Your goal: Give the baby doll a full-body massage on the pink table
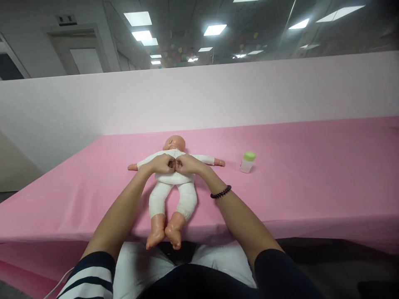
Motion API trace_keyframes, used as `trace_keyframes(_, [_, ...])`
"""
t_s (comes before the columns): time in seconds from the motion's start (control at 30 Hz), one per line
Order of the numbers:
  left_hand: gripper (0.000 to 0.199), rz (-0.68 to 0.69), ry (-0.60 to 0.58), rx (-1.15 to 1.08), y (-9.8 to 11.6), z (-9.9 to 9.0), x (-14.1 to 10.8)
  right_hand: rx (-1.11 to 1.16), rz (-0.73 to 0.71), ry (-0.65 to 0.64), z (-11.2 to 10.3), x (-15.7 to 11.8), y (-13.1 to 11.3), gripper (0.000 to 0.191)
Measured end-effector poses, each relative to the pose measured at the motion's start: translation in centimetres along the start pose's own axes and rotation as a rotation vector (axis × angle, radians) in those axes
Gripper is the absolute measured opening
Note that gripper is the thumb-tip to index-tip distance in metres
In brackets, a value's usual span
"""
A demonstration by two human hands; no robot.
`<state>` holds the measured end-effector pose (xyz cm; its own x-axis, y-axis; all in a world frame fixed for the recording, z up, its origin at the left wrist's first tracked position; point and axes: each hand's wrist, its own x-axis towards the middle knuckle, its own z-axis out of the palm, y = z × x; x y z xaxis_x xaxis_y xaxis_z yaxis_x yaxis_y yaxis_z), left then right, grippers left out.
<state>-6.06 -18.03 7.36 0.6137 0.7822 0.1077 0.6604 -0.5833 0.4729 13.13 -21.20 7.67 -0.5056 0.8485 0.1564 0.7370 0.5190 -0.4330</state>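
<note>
As seen from the head-worn camera, nearest of all: a striped sleeve on the left arm, a dark sleeve on the right arm, and white trousers just below the counter edge. Thin white cable at the lower left, beside the striped sleeve.

Next, a baby doll on its back on the pink-covered counter, in a white long-sleeved top and white leggings, arms straight out, head away from the wearer, bare plastic feet at the counter edge. Left hand: clenched into a fist on the doll's chest, grasping nothing visible. Right hand: likewise clenched, knuckles touching those of the left hand. Dark beaded bracelet on the right wrist.

Farther right, a small clear bottle with a green cap, upright on the counter, near the doll's outstretched plastic hand. Beyond, a pale pink partition along the far side of the counter. Last, a doorway at the upper left, ceiling light panels overhead, and small coloured decorations, too distant to identify.
</note>
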Motion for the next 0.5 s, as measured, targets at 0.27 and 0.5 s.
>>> trace_keyframes(0.27, [0.016, -0.005, -0.228, -0.092, 0.8, -1.9, -0.8, 0.111, -0.078, -0.205, -1.6, -0.5, 0.4, 0.004])
trace_keyframes(0.5, [0.013, -0.052, -0.296, 0.009, 0.8, -1.6, -0.5, 0.053, -0.083, -0.209, -0.6, 0.2, 0.4, 0.015])
